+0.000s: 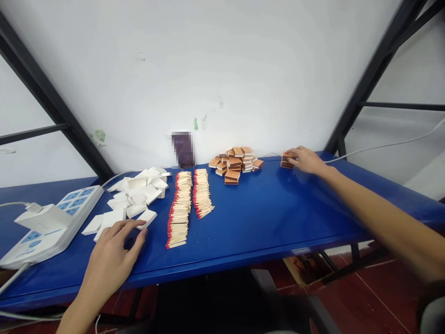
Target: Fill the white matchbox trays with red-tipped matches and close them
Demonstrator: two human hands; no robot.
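Observation:
On the left, my left hand (113, 253) has its thumb and fingers apart. Its index fingertip is at the near edge of a small white matchbox tray (147, 217); whether they touch is hard to tell. Beyond lies a loose heap of white trays (137, 191). Far to the right, my right hand (306, 160) has its fingers closed on a matchbox (291, 156) at the top of a small orange-brown stack. Two rows of red-tipped matches (180, 208) lie between the hands. A pile of orange-brown matchboxes (233, 163) sits near the wall.
A white power strip (78, 211) with a plugged-in charger (45, 219) occupies the left side. A pixelated dark purple object (184, 150) leans on the wall. Black metal frame posts (368, 69) flank the blue table (250, 232). White cables run along the back and right.

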